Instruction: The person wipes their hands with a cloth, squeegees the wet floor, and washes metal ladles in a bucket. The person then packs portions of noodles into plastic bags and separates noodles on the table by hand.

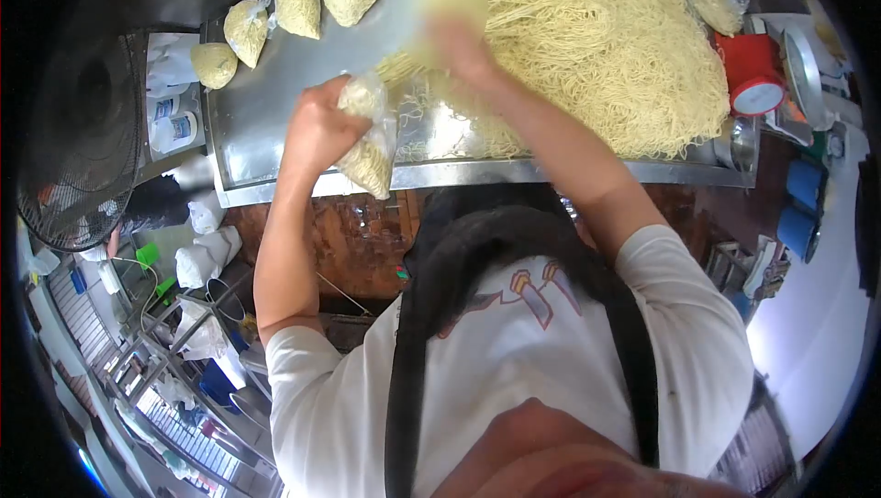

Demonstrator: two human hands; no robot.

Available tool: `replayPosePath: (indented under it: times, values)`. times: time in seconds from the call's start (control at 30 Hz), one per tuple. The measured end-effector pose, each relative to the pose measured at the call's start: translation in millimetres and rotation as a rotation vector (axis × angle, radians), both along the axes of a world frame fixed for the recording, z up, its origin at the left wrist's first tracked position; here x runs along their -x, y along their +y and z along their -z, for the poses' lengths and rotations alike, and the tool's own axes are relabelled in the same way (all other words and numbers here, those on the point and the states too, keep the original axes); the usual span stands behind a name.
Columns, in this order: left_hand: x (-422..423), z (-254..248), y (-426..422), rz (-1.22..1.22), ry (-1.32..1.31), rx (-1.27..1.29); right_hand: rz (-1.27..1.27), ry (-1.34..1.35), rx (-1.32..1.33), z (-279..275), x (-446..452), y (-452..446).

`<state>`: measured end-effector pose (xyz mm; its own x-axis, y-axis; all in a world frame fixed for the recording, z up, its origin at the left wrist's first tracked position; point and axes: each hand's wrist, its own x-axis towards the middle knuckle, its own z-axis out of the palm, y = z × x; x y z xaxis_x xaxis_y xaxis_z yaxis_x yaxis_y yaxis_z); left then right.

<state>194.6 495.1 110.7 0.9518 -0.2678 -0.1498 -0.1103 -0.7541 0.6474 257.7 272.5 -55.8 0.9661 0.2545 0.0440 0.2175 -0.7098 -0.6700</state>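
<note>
My left hand (323, 123) is closed round the top of a clear plastic bag (369, 154) partly filled with yellow noodles, held above the front edge of the metal tray (266, 145). Smeared by motion, my right hand (456, 44) is over the tray, at the left side of a large heap of loose noodles (606, 48); a blurred yellow mass shows at its fingers, which cannot be made out. Some strands stretch between the bag's mouth and the right hand. Several filled noodle bags (298, 4) stand along the tray's back left.
Beyond the heap's right end are a red scale (751, 74) and another noodle bag (719, 6). A black fan (78, 140) stands at the left, beside white tubs (174, 131). The tray's raised front rim (551, 170) runs before my body.
</note>
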Motion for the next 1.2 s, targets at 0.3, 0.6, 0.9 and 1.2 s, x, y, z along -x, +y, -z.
replayPosePath:
  times: [0.3,0.6,0.9,1.2]
  values:
    - [1,-3,21,0.058,-0.083,0.076,0.37,0.022,0.233,-8,-94,-148]
    - [17,193,49,-0.101,-0.269,-0.127,-0.041,0.317,0.799,2,-190,-322]
    - [84,204,-48,-0.665,-0.245,0.326,-0.342,0.003,0.39,43,57,36]
    - [25,90,-16,-0.719,0.054,0.691,-0.575,0.441,-0.05,-6,1,68]
